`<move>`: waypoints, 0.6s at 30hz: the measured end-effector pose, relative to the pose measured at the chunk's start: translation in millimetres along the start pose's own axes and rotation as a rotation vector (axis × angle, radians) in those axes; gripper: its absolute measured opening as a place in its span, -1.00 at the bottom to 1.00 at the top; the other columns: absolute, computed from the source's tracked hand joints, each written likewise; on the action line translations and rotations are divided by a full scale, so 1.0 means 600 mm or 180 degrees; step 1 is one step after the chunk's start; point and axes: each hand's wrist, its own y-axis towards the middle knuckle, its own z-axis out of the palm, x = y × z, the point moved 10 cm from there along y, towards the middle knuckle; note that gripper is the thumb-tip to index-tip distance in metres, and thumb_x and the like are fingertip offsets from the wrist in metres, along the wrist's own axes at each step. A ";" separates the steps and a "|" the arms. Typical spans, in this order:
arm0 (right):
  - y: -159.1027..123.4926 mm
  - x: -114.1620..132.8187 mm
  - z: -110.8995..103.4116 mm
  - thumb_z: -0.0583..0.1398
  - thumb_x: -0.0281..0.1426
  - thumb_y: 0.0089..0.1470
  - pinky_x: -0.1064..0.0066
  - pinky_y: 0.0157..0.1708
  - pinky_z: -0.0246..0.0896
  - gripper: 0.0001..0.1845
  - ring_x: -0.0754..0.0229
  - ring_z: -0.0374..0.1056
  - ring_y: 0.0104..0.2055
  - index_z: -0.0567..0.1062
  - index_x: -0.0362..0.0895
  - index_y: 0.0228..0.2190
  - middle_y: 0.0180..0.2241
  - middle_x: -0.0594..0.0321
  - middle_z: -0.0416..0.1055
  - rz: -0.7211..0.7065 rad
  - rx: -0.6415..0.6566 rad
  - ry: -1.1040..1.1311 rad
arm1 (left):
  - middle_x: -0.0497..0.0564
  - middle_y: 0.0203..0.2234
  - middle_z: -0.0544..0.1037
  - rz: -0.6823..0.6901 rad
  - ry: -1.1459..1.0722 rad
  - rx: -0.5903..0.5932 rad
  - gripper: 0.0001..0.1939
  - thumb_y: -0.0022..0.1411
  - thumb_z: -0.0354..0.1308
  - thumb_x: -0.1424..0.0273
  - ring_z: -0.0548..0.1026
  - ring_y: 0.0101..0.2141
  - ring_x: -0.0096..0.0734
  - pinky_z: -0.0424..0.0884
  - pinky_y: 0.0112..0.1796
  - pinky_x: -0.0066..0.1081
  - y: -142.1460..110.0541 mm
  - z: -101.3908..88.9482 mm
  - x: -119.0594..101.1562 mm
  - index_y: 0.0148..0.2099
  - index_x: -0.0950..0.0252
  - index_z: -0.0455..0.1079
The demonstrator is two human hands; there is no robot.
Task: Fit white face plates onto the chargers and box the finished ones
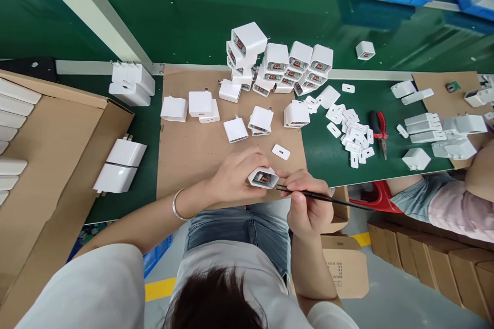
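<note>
My left hand is closed around a white charger housing, whose open end faces right and shows a circuit board inside. Black tweezers are pinched in my right hand, their tips at the rim of that housing. A loose white end cap lies on the cardboard sheet just beyond my hands. Farther back on the sheet are several white housings. More are stacked in a pile, open ends facing me with parts visible inside.
Right of the sheet lie a heap of white caps and red-handled pliers. A cardboard box with white chargers borders the left side. Paired chargers sit beside it. Another person's arm reaches in at the far right.
</note>
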 end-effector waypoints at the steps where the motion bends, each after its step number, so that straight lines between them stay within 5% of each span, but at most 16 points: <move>1: 0.000 0.000 0.001 0.13 -0.33 0.34 -0.02 -0.22 0.54 -0.92 0.14 0.37 -0.45 0.44 0.02 -0.16 -0.47 0.31 0.39 0.0002 0.0013 0.0011 | 0.07 -0.23 0.60 0.0004 0.0027 -0.0006 -0.70 0.11 0.33 0.34 0.56 -0.24 -0.25 0.44 -0.27 -0.35 0.000 -0.001 0.000 -0.11 0.21 0.38; 9: -0.002 -0.006 0.006 0.16 -0.38 0.31 -0.03 -0.16 0.55 -0.90 0.12 0.42 -0.37 0.46 0.03 -0.15 -0.43 0.30 0.42 0.0001 0.0112 -0.0045 | 0.09 -0.23 0.59 -0.0084 0.0145 0.0053 -0.72 0.17 0.33 0.23 0.56 -0.23 -0.22 0.45 -0.26 -0.32 -0.001 -0.002 0.006 -0.13 0.21 0.41; 18: 0.003 0.000 0.007 0.16 -0.40 0.32 -0.05 -0.15 0.56 -0.87 0.13 0.41 -0.37 0.47 -0.02 -0.11 -0.41 0.27 0.44 -0.0133 0.0146 0.0018 | 0.08 -0.22 0.58 0.0284 0.0381 -0.0125 -0.71 0.21 0.33 0.27 0.57 -0.25 -0.28 0.46 -0.29 -0.36 -0.002 -0.010 -0.010 -0.07 0.22 0.37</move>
